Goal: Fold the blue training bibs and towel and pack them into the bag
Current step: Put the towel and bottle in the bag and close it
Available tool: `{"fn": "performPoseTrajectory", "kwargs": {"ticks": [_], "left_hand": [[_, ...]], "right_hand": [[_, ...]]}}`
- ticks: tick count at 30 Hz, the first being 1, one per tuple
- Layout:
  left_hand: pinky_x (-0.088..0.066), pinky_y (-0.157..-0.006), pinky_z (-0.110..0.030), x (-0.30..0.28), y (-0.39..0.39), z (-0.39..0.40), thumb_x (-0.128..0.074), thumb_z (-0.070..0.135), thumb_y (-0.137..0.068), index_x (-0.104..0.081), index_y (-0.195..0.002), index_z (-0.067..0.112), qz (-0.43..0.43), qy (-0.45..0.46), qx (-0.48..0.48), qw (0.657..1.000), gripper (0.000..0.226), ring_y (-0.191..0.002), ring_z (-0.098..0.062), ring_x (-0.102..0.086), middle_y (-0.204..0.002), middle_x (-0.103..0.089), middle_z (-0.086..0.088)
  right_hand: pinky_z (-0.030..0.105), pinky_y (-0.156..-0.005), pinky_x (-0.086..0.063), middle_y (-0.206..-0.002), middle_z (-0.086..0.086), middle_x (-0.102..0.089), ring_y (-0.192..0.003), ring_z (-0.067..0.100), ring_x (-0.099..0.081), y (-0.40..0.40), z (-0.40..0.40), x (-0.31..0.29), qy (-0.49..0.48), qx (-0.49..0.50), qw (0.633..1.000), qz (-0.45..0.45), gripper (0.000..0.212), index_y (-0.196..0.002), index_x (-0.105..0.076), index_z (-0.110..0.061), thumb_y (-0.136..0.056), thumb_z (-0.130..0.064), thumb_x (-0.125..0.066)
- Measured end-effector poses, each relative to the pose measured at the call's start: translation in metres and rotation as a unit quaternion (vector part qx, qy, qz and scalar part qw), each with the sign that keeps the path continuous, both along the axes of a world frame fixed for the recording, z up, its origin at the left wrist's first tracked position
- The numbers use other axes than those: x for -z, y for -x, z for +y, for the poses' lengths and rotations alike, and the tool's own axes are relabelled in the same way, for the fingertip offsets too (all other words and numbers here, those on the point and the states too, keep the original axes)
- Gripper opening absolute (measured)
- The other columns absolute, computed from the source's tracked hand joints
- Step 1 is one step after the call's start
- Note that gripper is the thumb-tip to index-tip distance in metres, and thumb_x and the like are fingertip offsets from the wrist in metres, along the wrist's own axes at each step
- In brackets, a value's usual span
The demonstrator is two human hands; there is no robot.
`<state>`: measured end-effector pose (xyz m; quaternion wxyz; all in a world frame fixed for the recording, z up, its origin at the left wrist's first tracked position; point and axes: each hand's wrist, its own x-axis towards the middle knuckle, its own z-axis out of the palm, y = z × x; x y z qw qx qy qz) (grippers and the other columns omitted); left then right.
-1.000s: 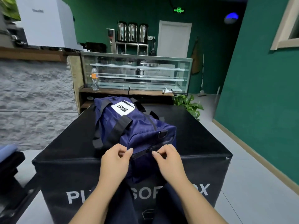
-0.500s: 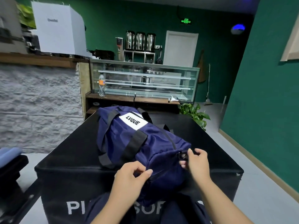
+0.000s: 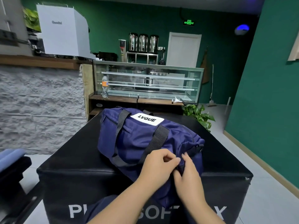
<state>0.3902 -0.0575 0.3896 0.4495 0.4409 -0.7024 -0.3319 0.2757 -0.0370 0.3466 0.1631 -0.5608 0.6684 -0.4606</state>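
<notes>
Navy fabric is making up the whole bag [image 3: 139,139], a soft duffel lying lengthwise on the black box [image 3: 77,159] that is serving as the surface, with its near end hanging slightly over the front edge. Two black webbing straps are crossing its side, and a white patch [image 3: 147,119] reading LVQUE is sitting on top between them. A black buckle is showing at the right of the near end. The bag is looking full and rounded, and its top is appearing closed, so nothing inside is showing; no bibs or towel are in sight outside it.

Both hands are meeting at the near end of the bag. The left hand [image 3: 157,165] is curling its fingers and thumb together in a pinch on the fabric there, and the right hand [image 3: 188,173] is bending its fingers around a fold of the same end, touching the left fingertips. Whether either is holding a zipper pull is impossible to tell.

Bare black surface is lying to the left of the bag and a narrower strip to its right, and the far end is stopping short of the back edge. Open grey floor is running along the right side towards the green wall [image 3: 267,94].
</notes>
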Motion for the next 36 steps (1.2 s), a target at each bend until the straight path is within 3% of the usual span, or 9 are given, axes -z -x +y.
{"fn": "performPoseTrajectory", "kwargs": {"ticks": [3, 5, 10, 15, 19, 24, 28, 32, 36], "left_hand": [[-0.044, -0.072, -0.011, 0.001, -0.009, -0.005, -0.062, 0.016, -0.088, -0.065, -0.08, 0.031, -0.031, 0.039, -0.014, 0.999, 0.017, -0.078, 0.002, -0.06, -0.083, -0.067, 0.013], [-0.041, -0.069, -0.008, 0.002, -0.02, -0.008, -0.061, 0.015, -0.089, -0.061, -0.082, 0.037, -0.022, 0.047, -0.029, 0.998, 0.022, -0.08, 0.004, -0.059, -0.087, -0.066, 0.014], [-0.039, -0.076, -0.007, 0.005, -0.05, -0.023, -0.063, 0.009, -0.087, -0.061, -0.086, 0.033, -0.029, 0.076, -0.071, 0.994, 0.024, -0.087, 0.003, -0.058, -0.093, -0.064, 0.011], [-0.036, -0.085, -0.013, 0.015, -0.07, -0.046, -0.06, 0.012, -0.088, -0.059, -0.097, 0.029, -0.096, 0.044, -0.104, 0.989, 0.02, -0.096, -0.006, -0.055, -0.103, -0.056, 0.011], [-0.042, -0.095, -0.027, 0.029, -0.077, -0.071, -0.063, 0.012, -0.085, -0.059, -0.11, 0.022, -0.111, 0.038, -0.134, 0.984, 0.027, -0.105, -0.012, -0.054, -0.112, -0.054, 0.005], [-0.032, -0.094, -0.026, 0.019, -0.08, -0.098, -0.066, 0.008, -0.083, -0.05, -0.12, 0.005, -0.046, 0.099, -0.289, 0.951, 0.041, -0.114, -0.026, -0.044, -0.123, -0.043, -0.012], [-0.025, -0.109, -0.035, 0.013, -0.09, -0.109, -0.057, 0.012, -0.093, -0.023, -0.144, 0.003, 0.041, 0.067, -0.301, 0.95, 0.062, -0.135, -0.03, -0.029, -0.148, -0.023, -0.017], [-0.022, -0.106, -0.024, 0.005, -0.105, -0.124, -0.045, 0.023, -0.1, -0.017, -0.151, 0.012, 0.011, 0.022, -0.229, 0.973, 0.059, -0.138, -0.019, -0.03, -0.151, -0.029, -0.008], [-0.03, -0.107, -0.037, 0.001, -0.125, -0.134, -0.043, 0.019, -0.1, -0.035, -0.146, 0.026, -0.103, 0.06, -0.213, 0.97, 0.047, -0.124, -0.028, -0.042, -0.134, -0.045, -0.01]], "right_hand": [[0.027, -0.081, -0.042, -0.124, -0.007, -0.063, -0.114, 0.022, -0.057, 0.015, -0.006, -0.003, 0.009, 0.005, 0.997, 0.07, 0.031, -0.123, -0.055, -0.026, -0.094, -0.017, -0.052], [0.034, -0.073, -0.046, -0.101, -0.001, -0.068, -0.094, 0.03, -0.06, 0.023, -0.011, -0.009, 0.022, 0.013, 0.995, 0.1, 0.008, -0.097, -0.055, -0.022, -0.093, -0.015, -0.052], [0.037, -0.064, -0.043, -0.077, 0.003, -0.059, -0.072, 0.031, -0.052, 0.057, -0.04, -0.03, 0.042, 0.069, 0.99, 0.114, 0.014, -0.081, -0.046, -0.019, -0.091, -0.014, -0.054], [0.039, -0.078, -0.047, -0.091, 0.019, -0.067, -0.091, 0.038, -0.062, 0.127, -0.108, -0.046, -0.009, 0.218, 0.974, -0.061, 0.009, -0.077, -0.06, -0.012, -0.084, -0.013, -0.065], [0.043, -0.09, -0.045, -0.113, 0.027, -0.062, -0.108, 0.042, -0.058, 0.138, -0.134, -0.028, -0.061, 0.268, 0.949, -0.156, 0.033, -0.111, -0.062, 0.005, -0.086, -0.015, -0.067], [0.043, -0.09, -0.048, -0.114, 0.017, -0.057, -0.106, 0.037, -0.055, 0.101, -0.111, -0.005, 0.083, 0.269, 0.932, -0.228, 0.048, -0.11, -0.052, 0.003, -0.072, -0.019, -0.072], [0.042, -0.095, -0.04, -0.113, 0.004, -0.036, -0.105, 0.03, -0.044, 0.05, -0.076, 0.005, 0.217, 0.248, 0.928, -0.176, 0.04, -0.111, -0.046, -0.001, -0.079, -0.006, -0.069], [0.027, -0.089, -0.034, -0.102, -0.018, -0.032, -0.096, 0.015, -0.042, -0.026, -0.062, 0.008, 0.36, 0.094, 0.928, -0.007, 0.03, -0.102, -0.044, -0.021, -0.076, -0.028, -0.058], [0.018, -0.083, -0.039, -0.096, -0.019, -0.042, -0.088, 0.0, -0.046, -0.078, -0.077, 0.001, 0.194, -0.139, 0.971, -0.017, 0.025, -0.102, -0.046, -0.031, -0.084, -0.036, -0.062]]}}
